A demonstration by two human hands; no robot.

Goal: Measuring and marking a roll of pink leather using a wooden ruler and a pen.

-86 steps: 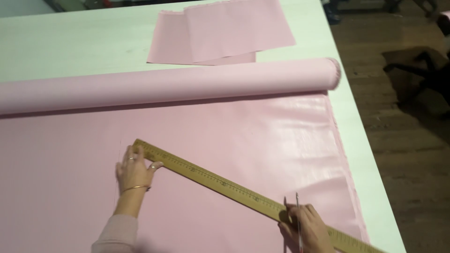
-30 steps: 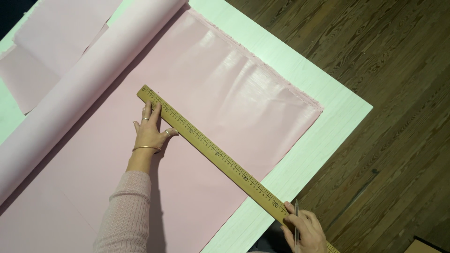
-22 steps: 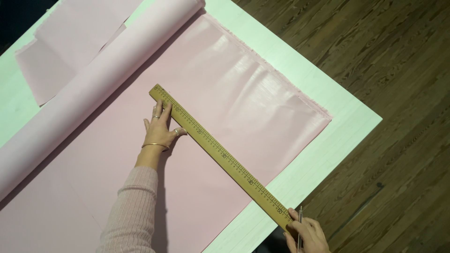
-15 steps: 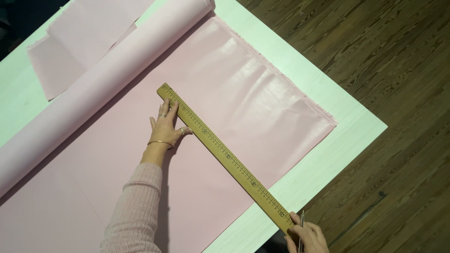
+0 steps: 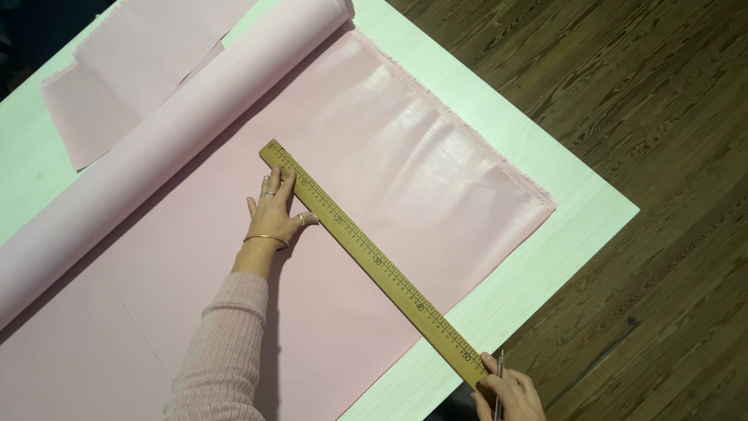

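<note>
Ribbed pink sleeve (image 5: 222, 343), gold bangle (image 5: 265, 238), rings (image 5: 269, 192).

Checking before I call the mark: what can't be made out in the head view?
- Right hand: cut off by the bottom edge; thin pen tip hidden.
- Long wooden ruler: near end covered by that hand.
- Pink fabric roll: left end out of frame.
- Left hand palm hidden.

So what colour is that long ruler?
The ruler is light brown wood with dark marks, seen in the head view.
</note>
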